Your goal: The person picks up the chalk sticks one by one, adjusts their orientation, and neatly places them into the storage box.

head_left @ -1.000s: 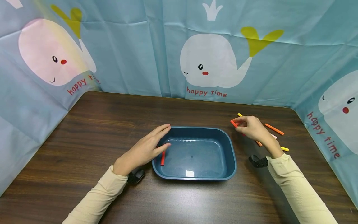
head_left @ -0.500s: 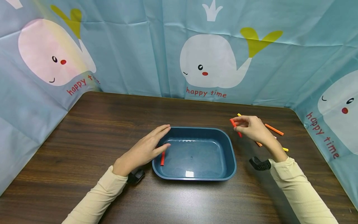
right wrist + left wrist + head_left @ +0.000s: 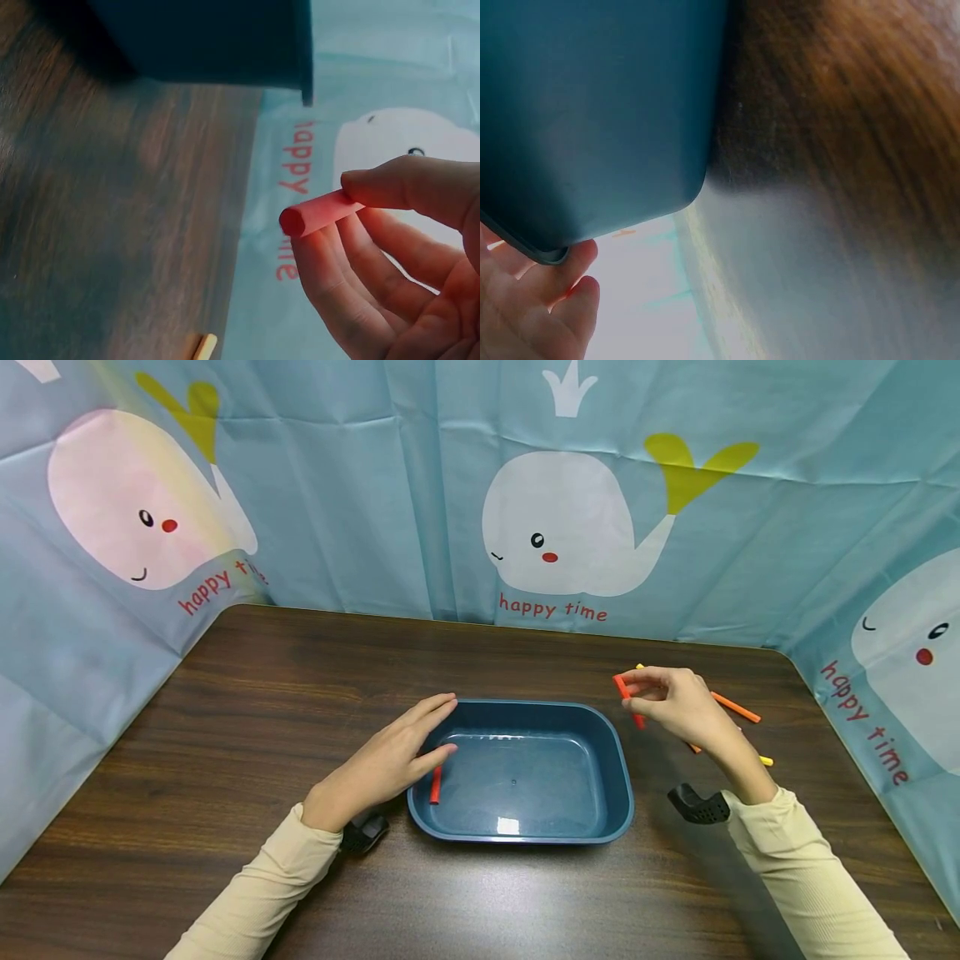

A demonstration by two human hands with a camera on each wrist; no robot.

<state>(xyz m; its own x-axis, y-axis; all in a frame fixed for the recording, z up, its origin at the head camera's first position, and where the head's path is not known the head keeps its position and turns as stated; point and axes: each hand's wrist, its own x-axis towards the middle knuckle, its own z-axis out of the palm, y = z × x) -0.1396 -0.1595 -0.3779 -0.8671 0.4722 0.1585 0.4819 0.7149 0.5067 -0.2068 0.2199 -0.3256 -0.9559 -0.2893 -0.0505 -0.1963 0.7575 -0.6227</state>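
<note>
My right hand (image 3: 678,706) pinches a red chalk stick (image 3: 622,686) between thumb and fingers, to the right of a blue plastic basin (image 3: 525,840). The right wrist view shows the round end of this chalk (image 3: 293,221) pointing away from the thumb. My left hand (image 3: 382,760) rests at the basin's left rim, fingers stretched along the back left corner and thumb reaching over the inside. From below, in the left wrist view, its fingertips (image 3: 577,262) touch the rim corner. Inside the basin, a second red chalk (image 3: 436,786) lies near the left wall, partly hidden by the thumb.
Behind and beside my right hand lie an orange chalk (image 3: 737,707), another orange one (image 3: 695,747), a yellow one (image 3: 765,761) and a yellow tip (image 3: 640,667). A blue whale-print curtain (image 3: 420,527) borders the dark wooden table (image 3: 262,693) at the back and sides.
My right hand has shifted slightly left, and the red chalk in it has tilted more upright. The left hand and basin have not moved.
</note>
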